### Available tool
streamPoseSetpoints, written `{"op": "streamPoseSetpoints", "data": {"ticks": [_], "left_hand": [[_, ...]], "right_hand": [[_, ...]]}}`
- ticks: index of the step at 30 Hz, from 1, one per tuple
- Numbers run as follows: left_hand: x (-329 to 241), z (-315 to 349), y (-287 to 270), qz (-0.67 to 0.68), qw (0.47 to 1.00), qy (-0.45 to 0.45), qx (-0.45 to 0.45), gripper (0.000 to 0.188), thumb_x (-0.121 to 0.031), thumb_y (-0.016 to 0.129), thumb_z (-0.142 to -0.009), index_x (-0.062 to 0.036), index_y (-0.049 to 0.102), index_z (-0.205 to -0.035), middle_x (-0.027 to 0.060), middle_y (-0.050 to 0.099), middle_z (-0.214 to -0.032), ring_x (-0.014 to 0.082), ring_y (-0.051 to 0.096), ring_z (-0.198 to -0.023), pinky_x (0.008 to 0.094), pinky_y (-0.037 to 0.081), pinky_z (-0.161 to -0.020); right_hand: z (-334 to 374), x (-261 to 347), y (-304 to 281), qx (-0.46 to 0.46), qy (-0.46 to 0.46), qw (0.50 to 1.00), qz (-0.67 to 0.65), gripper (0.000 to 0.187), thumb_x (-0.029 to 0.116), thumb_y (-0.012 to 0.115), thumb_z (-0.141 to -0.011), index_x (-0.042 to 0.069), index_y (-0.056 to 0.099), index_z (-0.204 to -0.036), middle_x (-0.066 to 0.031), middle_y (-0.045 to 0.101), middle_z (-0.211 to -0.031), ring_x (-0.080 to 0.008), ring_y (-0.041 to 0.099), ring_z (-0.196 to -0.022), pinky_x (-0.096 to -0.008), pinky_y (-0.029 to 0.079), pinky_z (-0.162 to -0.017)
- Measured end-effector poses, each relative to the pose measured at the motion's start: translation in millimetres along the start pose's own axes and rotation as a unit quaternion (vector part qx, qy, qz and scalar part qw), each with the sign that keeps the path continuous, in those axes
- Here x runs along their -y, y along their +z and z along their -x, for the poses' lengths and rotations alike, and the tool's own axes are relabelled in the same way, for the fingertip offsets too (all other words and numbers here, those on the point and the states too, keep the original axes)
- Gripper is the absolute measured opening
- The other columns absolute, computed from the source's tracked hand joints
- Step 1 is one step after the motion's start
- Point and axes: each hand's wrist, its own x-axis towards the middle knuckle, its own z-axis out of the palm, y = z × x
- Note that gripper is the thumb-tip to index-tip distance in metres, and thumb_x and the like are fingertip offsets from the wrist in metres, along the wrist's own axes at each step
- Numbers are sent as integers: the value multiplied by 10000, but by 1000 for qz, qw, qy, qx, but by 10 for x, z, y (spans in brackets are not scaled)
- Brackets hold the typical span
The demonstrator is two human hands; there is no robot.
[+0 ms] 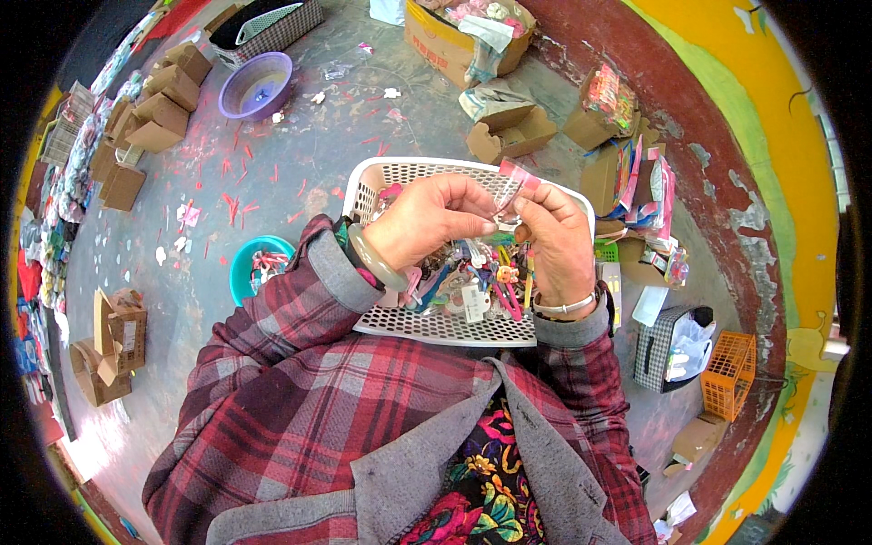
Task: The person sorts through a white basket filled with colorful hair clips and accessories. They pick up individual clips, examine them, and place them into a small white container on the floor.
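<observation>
Above a white perforated basket point(363, 186), my two hands meet at a small clear plastic bag point(514, 182) with a pinkish-red top edge. My left hand point(431, 221), a pale bangle at its wrist, comes from the left with thumb and fingers pinched at the bag's near side. My right hand point(559, 238) grips the bag between thumb and fingers; a thin bracelet circles that wrist. Whether something small is inside the bag, I cannot tell. Below the hands the basket holds a jumble of colourful small items, among them a white tag point(473, 303) and pink pieces.
Left of the basket stands a teal basin point(257, 263) with small items; a purple basin point(257, 86) lies farther off. Open cardboard boxes point(510, 133) stand ahead, to the left and right. Red scraps litter the floor. An orange crate point(728, 372) is by the right wall.
</observation>
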Motion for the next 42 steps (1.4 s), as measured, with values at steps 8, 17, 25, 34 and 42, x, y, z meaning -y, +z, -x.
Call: {"op": "streamPoseSetpoints", "data": {"ticks": [8, 17, 25, 34, 42], "left_hand": [[-142, 55, 53, -14, 998, -62, -29, 182, -87, 629, -803, -49, 629, -981, -37, 609, -744, 9, 428, -494, 162, 317, -419], [-112, 40, 80, -10, 997, -75, 10, 259, -99, 631, -808, -44, 575, -1055, -20, 614, -832, 4, 442, -521, 154, 338, -442], [-61, 35, 42, -33, 997, -63, -14, 235, -28, 644, -781, -25, 565, -1002, 15, 618, -876, 53, 548, -653, 186, 448, -551], [80, 5, 6, -134, 991, -7, 19, 231, 28, 607, -772, -12, 570, -997, 22, 607, -912, 85, 571, -834, 231, 474, -735], [75, 7, 6, -135, 990, -10, 27, 257, 34, 606, -772, 4, 559, -1023, 30, 604, -933, 91, 572, -852, 235, 475, -766]], "right_hand": [[19, 72, 65, -1, 2, 999, -43, 117, 61, 574, -817, 23, 607, -922, 9, 602, -837, -45, 497, -699, -186, 385, -605], [-11, -21, -29, 22, 17, 996, -88, 172, 82, 580, -835, 12, 605, -991, -6, 610, -883, -53, 511, -729, -195, 398, -628], [-16, 137, -228, -28, -204, 975, 78, 177, 20, 595, -789, 4, 625, -963, -99, 540, -1132, -142, 518, -993, -249, 414, -814], [32, 299, -275, -12, -211, 946, 247, 190, 5, 640, -687, 52, 667, -869, -140, 521, -1185, -229, 494, -1087, -336, 368, -911], [37, 345, -347, 56, -321, 829, 456, 225, 12, 664, -649, 93, 674, -859, -134, 542, -1158, -312, 462, -1124, -384, 344, -955]]}}
